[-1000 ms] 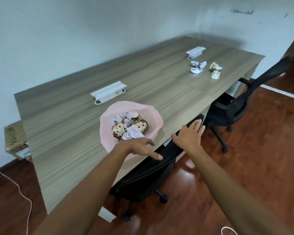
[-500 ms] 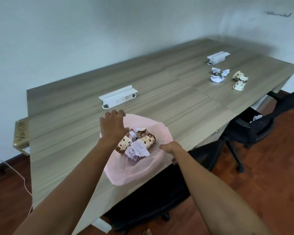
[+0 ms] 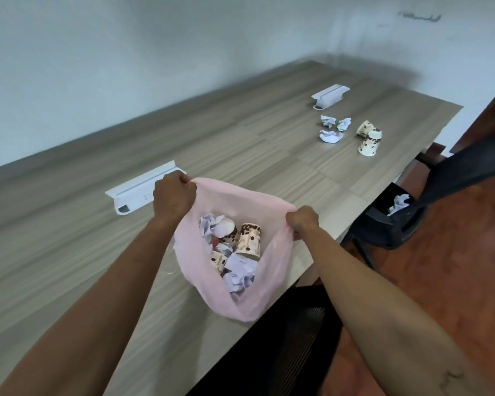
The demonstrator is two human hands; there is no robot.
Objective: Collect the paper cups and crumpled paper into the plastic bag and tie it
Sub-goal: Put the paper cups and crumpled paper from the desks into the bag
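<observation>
both fists tight on the pink bag (image 3: 269,284) rim — left hand (image 3: 174,197), right hand (image 3: 302,221) — fingertips hidden

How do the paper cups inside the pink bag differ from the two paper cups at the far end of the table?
The cups in the bag lie mixed with crumpled paper in the pink bag, which the left hand and right hand hold by its rim. The far cups lie loose on the bare table, beside their paper balls. Both groups share the same brown-spotted print and lie tipped over.
</observation>
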